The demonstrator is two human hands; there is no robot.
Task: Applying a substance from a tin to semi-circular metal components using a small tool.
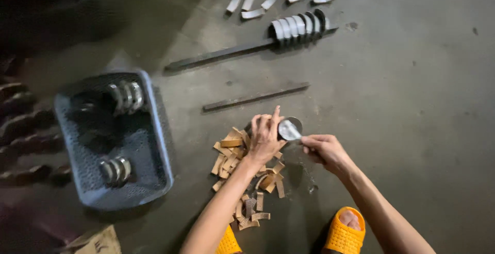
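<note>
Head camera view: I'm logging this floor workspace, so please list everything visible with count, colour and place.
Curved metal shell: one, silvery, between both hands.
Tan strips: a heap, brown, on the floor under the left hand.
Basket: one, blue-grey, left, holding two clusters of metal shells.
Long bar: one, dark, upper middle, bearing a row of shells.
Short bar: one, dark, below it.
Loose shells: about seven, silvery, top.
Sandals: two, orange, bottom.
Left hand: on the shell.
Right hand: gripping its edge.
</note>
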